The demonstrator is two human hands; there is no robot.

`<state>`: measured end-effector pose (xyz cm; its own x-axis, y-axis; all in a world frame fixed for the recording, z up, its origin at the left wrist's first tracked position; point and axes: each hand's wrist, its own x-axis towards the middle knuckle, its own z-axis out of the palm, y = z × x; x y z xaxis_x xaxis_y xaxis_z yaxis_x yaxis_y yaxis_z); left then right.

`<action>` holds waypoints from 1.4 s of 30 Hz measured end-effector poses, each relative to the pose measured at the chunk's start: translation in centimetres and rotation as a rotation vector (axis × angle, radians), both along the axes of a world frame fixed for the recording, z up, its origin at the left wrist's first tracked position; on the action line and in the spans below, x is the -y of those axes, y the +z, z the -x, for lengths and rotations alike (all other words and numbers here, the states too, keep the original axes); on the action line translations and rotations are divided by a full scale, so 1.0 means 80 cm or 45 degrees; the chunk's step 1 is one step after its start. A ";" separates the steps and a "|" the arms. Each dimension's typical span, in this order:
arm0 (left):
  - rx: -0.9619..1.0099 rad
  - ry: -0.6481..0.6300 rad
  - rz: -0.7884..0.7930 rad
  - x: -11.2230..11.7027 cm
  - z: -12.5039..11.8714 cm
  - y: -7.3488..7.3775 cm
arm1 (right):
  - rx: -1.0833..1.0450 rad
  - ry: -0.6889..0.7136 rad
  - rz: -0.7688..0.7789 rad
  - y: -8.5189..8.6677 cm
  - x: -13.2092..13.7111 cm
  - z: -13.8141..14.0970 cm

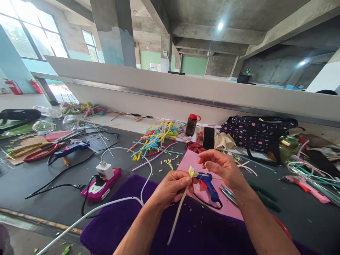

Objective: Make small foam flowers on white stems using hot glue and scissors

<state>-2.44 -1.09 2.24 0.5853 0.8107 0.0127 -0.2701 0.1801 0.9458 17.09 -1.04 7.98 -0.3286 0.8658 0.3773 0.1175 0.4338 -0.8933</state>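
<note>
My left hand (172,187) is closed round a pale yellow pipe-cleaner stem (177,214) that hangs down over the purple cloth (119,219). A small yellow twisted flower head (193,172) sits at the stem's top, just past my fingertips. My right hand (221,165) hovers to the right of the flower head with its fingers curled and close to it; I see nothing held in it. A blue hot glue gun (208,184) lies on the pink sheet (189,162) just behind both hands.
A pink power strip (102,186) with white charger and cables lies left. Coloured pipe cleaners (156,140) are heaped behind. A red-capped bottle (191,124), phone (208,137), spotted bag (256,132), pliers (228,193) and a second blue glue gun (70,149) lie around.
</note>
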 end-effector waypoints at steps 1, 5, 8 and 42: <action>-0.003 -0.007 -0.013 0.001 0.000 0.000 | 0.025 0.032 0.013 0.000 0.000 0.001; -0.009 -0.024 -0.049 0.002 0.000 0.000 | 0.172 0.181 -0.070 0.002 0.001 0.001; -0.023 -0.064 -0.072 0.002 0.001 0.002 | 0.305 0.227 -0.197 0.004 0.002 0.001; 0.365 -0.094 0.188 0.001 -0.005 -0.010 | 0.176 0.142 -0.038 -0.002 0.005 0.012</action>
<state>-2.03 -1.14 1.45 0.6321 0.7716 0.0705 -0.5025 0.3390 0.7954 16.11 -1.43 7.83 -0.4724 0.8103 0.3467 0.1877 0.4768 -0.8587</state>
